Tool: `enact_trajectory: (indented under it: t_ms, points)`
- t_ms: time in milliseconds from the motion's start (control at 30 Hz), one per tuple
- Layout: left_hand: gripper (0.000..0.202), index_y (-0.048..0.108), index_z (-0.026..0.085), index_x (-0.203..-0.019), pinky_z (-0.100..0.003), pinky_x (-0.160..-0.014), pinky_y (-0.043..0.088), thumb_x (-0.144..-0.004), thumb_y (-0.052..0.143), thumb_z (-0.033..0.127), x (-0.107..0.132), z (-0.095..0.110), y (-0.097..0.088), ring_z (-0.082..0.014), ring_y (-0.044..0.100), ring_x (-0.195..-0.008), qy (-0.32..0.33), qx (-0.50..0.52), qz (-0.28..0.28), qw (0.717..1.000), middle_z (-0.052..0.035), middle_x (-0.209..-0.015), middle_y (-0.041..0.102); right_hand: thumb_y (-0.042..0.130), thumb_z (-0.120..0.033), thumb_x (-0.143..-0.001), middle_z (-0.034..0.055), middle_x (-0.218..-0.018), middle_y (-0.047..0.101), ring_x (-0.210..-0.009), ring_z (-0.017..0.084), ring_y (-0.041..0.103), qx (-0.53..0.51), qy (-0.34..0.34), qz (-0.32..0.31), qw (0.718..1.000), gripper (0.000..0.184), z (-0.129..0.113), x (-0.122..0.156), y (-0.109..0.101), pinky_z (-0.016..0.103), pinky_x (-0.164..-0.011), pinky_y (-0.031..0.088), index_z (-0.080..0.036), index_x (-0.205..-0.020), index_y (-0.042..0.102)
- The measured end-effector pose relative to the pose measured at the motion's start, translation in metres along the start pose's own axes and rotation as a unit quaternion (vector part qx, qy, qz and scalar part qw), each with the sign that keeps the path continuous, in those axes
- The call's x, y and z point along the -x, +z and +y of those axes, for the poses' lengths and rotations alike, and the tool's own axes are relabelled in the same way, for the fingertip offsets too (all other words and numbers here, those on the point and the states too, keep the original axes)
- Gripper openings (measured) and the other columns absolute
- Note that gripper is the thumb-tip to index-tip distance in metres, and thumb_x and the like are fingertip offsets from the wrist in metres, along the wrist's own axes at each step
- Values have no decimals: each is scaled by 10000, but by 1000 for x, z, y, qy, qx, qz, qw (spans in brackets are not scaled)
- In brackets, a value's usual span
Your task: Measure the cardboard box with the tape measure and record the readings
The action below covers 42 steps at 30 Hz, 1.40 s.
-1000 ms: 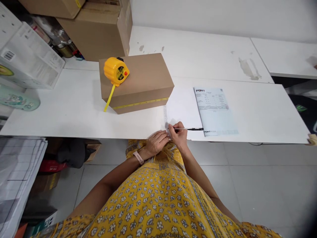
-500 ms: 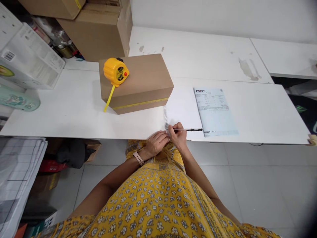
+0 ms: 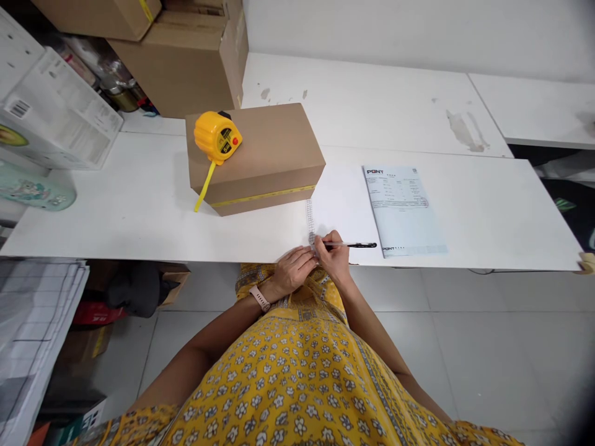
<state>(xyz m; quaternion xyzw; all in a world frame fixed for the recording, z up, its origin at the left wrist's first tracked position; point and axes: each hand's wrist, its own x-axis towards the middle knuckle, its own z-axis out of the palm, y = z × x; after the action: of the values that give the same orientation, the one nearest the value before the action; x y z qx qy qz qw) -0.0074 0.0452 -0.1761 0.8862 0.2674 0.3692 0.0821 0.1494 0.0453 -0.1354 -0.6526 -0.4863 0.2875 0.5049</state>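
Observation:
My right hand grips a black pen at the near edge of the table, its cap end pointing right. Under that hand lies a white spiral notebook, with its coil running along the left side of the page. My left hand, a pink watch band at its wrist, rests flat by the notebook's lower left corner, fingers stretched towards the right hand. The pen's tip and any writing are hidden by my fingers. Beyond the hands stands a closed brown cardboard box, with a yellow tape measure on top, its blade partly out.
A stapled-looking printed document lies right of the notebook on the white table. Larger cardboard boxes are stacked at the back left. A green bottle and a white carton stand at the left.
The pen's cap end has shifted slightly to the left with small movement of my right hand. My left hand stays in place.

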Motion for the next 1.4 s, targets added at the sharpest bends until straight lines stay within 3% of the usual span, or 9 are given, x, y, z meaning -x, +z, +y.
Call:
enact_trajectory:
  t_ms: [300, 1233, 1400]
  points:
    - [200, 707, 174, -1132, -435, -1094, 554, -1013, 546, 178, -2, 1, -3, -208, 669, -1224, -7, 10, -15, 1000, -93, -1193, 757, 635, -423, -880, -73, -547, 415, -538, 110, 397, 7, -2, 6, 1000, 345, -2, -1, 0, 265, -543, 330, -244, -676, 421]
    - [155, 710, 151, -1078, -408, -1061, 580, -992, 582, 162, -6, 2, -5, -206, 685, -1177, 19, -22, 24, 999, -81, -1140, 767, 625, -383, -890, -79, -555, 394, -534, 103, 375, 3, -13, 13, 1000, 328, -1, -1, 1, 270, -548, 303, -241, -684, 413]
    - [175, 707, 167, -1096, -426, -1068, 574, -1007, 557, 171, -5, 1, -4, -206, 682, -1191, 9, -4, 9, 1000, -85, -1155, 765, 627, -384, -883, -82, -546, 392, -526, 101, 378, -6, -7, 12, 1000, 328, 1, -1, 1, 266, -541, 303, -242, -681, 411]
